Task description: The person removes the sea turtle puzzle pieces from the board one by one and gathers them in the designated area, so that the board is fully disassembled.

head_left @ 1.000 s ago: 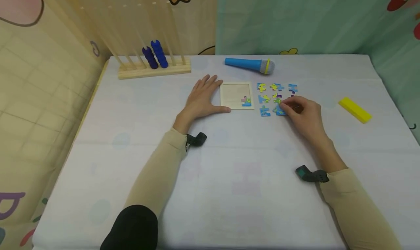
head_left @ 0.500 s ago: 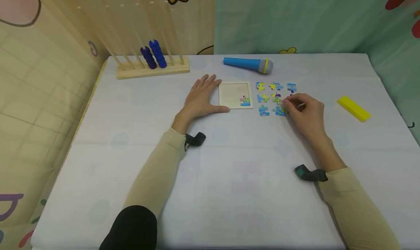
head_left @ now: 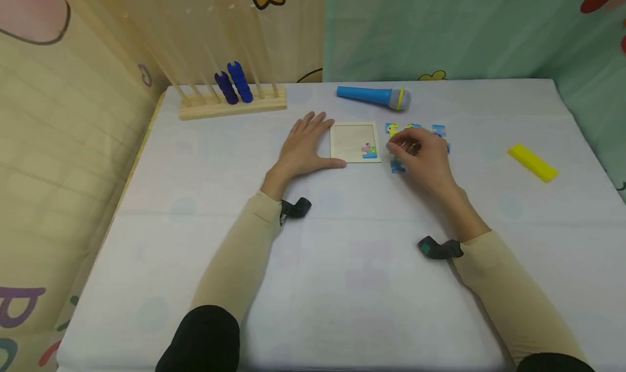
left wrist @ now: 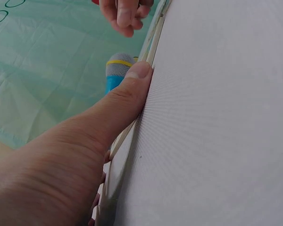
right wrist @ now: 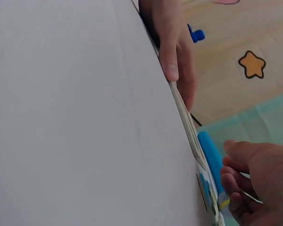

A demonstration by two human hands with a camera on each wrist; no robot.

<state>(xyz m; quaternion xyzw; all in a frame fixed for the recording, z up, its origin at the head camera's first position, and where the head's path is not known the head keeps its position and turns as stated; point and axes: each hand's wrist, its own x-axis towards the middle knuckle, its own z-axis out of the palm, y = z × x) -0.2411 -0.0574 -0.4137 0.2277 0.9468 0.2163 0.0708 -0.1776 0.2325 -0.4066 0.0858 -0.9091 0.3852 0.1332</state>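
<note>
My left hand lies spread at the left side of a small wooden puzzle tray; the thumb rests along its near edge. One joined bit of colourful puzzle sits in the tray's lower right corner. Just right of the tray, my right hand hovers over loose puzzle pieces, thumb and fingers bent toward each other. No piece shows at the fingertips, so whether they hold one is unclear. Its fingers hide several pieces. In the right wrist view, thumb and curled fingers of the right hand appear close together.
A blue toy microphone lies behind the tray. At the back left stands a wooden peg rack with dark blue beads. A yellow block lies on the right of the white-covered table. Curtains hang behind.
My right hand has moved left from the right-hand puzzle pieces toward the tray, now covering the middle pieces. The left hand stays beside the tray.
</note>
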